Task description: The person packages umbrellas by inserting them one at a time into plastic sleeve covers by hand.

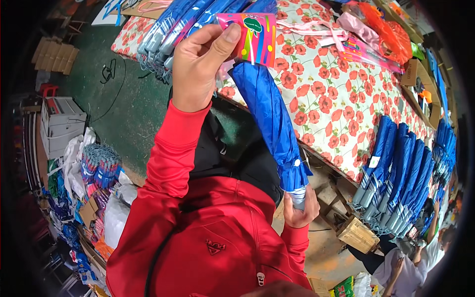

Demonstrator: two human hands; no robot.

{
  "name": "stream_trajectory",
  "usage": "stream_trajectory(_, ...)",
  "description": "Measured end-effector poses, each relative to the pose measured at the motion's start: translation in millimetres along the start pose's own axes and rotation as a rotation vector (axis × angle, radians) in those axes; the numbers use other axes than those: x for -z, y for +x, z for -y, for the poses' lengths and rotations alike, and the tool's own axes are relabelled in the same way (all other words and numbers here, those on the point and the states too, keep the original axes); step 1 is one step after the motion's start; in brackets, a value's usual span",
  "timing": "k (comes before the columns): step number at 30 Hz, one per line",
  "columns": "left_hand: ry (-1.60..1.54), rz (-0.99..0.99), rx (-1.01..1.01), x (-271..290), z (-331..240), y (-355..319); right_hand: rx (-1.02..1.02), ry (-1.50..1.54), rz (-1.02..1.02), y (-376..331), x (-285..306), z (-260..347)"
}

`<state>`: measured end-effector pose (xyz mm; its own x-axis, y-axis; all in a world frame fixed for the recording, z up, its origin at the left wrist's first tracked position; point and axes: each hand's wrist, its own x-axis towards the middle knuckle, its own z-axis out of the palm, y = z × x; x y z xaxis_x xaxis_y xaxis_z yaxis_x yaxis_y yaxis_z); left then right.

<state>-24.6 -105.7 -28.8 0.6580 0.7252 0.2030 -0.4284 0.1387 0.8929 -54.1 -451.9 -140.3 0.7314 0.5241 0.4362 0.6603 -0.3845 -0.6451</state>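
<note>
My left hand (200,62) is raised over the table's near edge, pinching a pink label card (262,37) with colourful stripes and a dark green oval between thumb and fingers. Just below the card is the top end of a closed blue umbrella (262,101), which slants down to the right. My right hand (303,208) is closed round that umbrella's grey handle end, close to my body. Whether the card touches the umbrella's tip I cannot tell.
A table with a poppy-print cloth (321,94) lies ahead. Closed blue umbrellas are piled at its far left (183,24) and right (396,168). Pink packaging (368,52) and a red plastic bag (388,29) lie at the far right. A wooden stool (358,235) and a co-worker (401,270) are at lower right.
</note>
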Motion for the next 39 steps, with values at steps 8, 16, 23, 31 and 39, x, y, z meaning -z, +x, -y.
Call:
stream_trajectory(8, 0.461, 0.092, -0.296, 24.9, -3.8, -4.6, -0.070, -0.013, 0.056, -0.6, -9.4, 7.7)
stream_trajectory(16, 0.583, 0.070, -0.360, 37.9, -11.5, -14.0, -0.087, 0.100, 0.048, 5.2, -26.9, 17.7)
stream_trajectory(23, 0.367, 0.153, -0.062, 40.5, -14.0, -5.4, -0.165, 0.244, 0.072, 2.6, -34.5, 26.6)
stream_trajectory(31, 0.407, 0.294, 0.227, 66.5, -11.5, 6.5, -0.399, 0.466, 0.104, -3.4, -39.0, 40.9)
stream_trajectory(39, 0.491, 0.150, 0.301, 52.0, -20.8, 7.7, -0.375, 0.490, 0.090, 3.1, -33.5, 49.6)
